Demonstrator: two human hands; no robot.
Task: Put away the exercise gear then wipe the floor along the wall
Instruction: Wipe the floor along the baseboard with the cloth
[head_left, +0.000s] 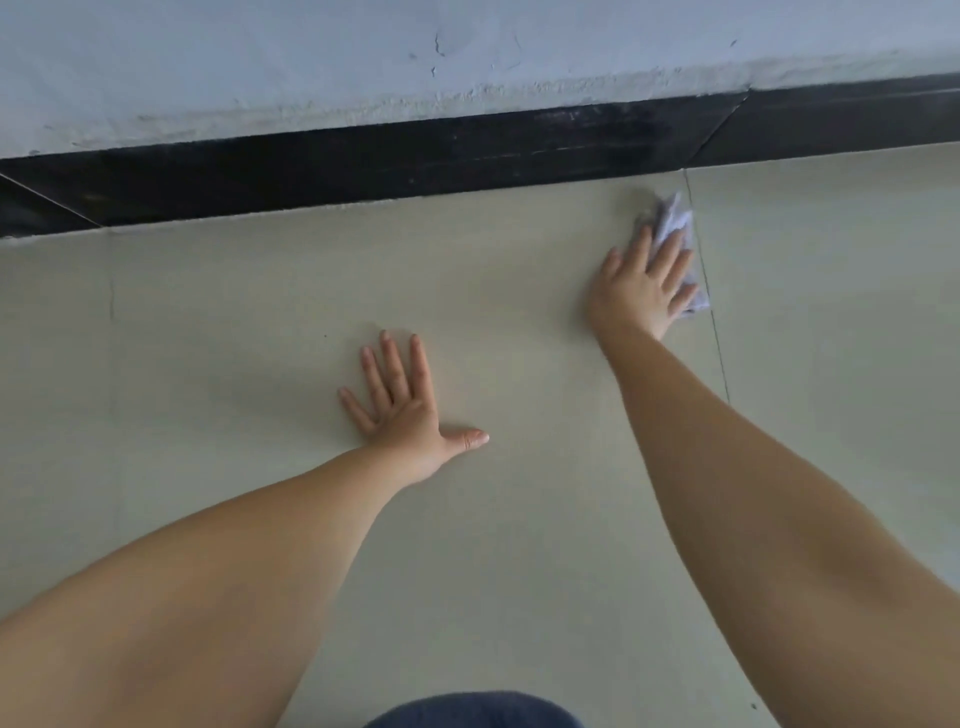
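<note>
We take the black skirting board (467, 156) as our landmark. Our right hand (647, 283) lies flat, fingers straight and spread, pressing a crumpled pale cloth (675, 223) onto the beige floor tile (260, 291) just short of that board; the cloth shows past the fingertips on the board side and along the outer edge of the hand, so the hand pushes it down rather than curling round it. Our left hand (405, 395) is further back from the board, well apart from the cloth, palm down with fingers splayed and thumb out, holding nothing — it looks to us like a prop for our weight. The cloth sits right at a thin grout line (709, 306) that runs away from the board, and its longer side seems to follow that line. We judge the wiping to be under way, and the coming stroke turns on one thing: the unwiped run lies sideways, parallel to the board, so the right hand, already on the cloth, is the one to sweep along it. Above the board rises a pale wall (260, 67) with cracked, scuffed paint. No exercise gear shows here — only bare tile and a dark blue patch of clothing (472, 712) at the bottom edge.
</note>
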